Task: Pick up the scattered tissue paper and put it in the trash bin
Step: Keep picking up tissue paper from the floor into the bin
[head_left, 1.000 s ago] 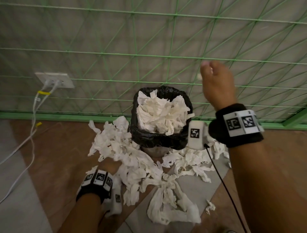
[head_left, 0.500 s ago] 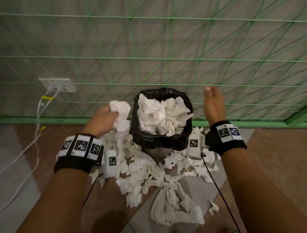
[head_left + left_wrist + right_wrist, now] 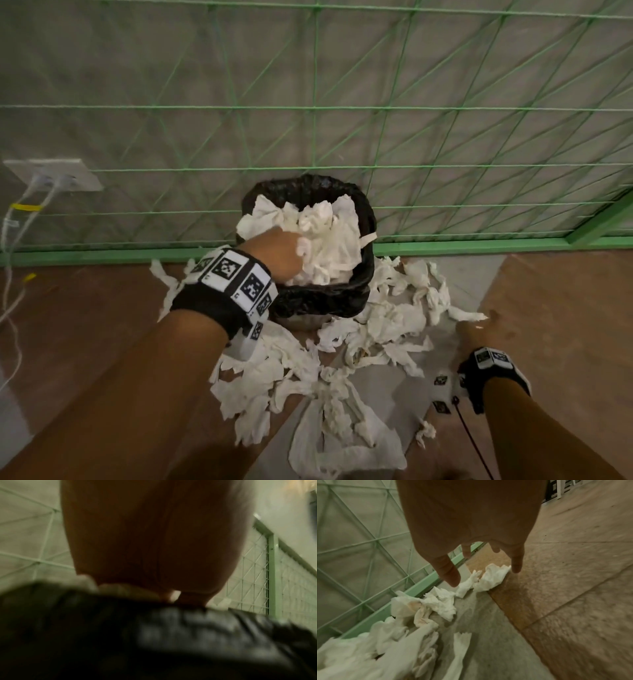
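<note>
A black-lined trash bin stands against the fence, heaped with white tissue. My left hand is down in its left side, fingers buried in a wad of tissue and out of sight. The left wrist view is blurred: palm above the black liner, white tissue at the curled fingers. Scattered tissue paper lies on the floor in front of and to the right of the bin. My right hand hovers low at the pile's right edge, fingers spread and empty, just over a crumpled piece.
A green wire-mesh fence with a green base rail runs behind the bin. A wall socket with white cables is at the left. The floor is brown tile with a grey strip.
My left hand has carried its wad from beside the bin into the bin's top. My right hand has dropped from beside the bin's rim to the floor at the pile's right edge.
</note>
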`<control>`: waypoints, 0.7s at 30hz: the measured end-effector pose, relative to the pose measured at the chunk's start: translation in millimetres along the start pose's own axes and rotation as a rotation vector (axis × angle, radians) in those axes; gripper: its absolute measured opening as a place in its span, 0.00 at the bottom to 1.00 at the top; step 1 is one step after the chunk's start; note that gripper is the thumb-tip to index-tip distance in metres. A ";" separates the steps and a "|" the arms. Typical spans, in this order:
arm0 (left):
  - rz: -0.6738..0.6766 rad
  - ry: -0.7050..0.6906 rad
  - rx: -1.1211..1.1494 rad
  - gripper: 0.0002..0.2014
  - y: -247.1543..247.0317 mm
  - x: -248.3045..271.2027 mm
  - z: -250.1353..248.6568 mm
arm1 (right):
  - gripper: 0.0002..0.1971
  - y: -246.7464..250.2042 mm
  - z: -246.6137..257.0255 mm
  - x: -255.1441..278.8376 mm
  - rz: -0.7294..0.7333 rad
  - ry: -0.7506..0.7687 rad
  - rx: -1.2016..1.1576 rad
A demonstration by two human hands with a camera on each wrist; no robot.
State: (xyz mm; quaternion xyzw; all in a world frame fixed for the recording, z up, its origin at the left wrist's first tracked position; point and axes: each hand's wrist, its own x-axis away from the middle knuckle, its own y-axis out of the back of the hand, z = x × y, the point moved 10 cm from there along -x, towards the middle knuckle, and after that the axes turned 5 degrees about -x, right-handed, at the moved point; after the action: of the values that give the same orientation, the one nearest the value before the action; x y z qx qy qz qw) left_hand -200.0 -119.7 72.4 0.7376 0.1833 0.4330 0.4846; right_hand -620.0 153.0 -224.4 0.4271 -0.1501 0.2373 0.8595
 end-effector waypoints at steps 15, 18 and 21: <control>-0.407 -0.005 0.676 0.25 80.9 37.6 42.5 | 0.16 -49.5 133.6 115.1 0.105 0.281 0.667; -0.791 0.202 1.059 0.07 77.7 50.5 131.0 | 0.12 -46.9 136.8 117.2 0.120 0.288 0.716; -0.671 0.545 0.732 0.09 -10.4 38.6 209.2 | 0.13 -35.2 147.0 110.4 0.160 0.280 0.714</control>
State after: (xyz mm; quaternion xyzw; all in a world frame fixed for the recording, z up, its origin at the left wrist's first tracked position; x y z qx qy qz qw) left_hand -6.1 -204.5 48.5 0.6205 0.6642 0.3383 0.2434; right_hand -516.2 47.1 -110.1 0.6499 0.0277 0.3969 0.6476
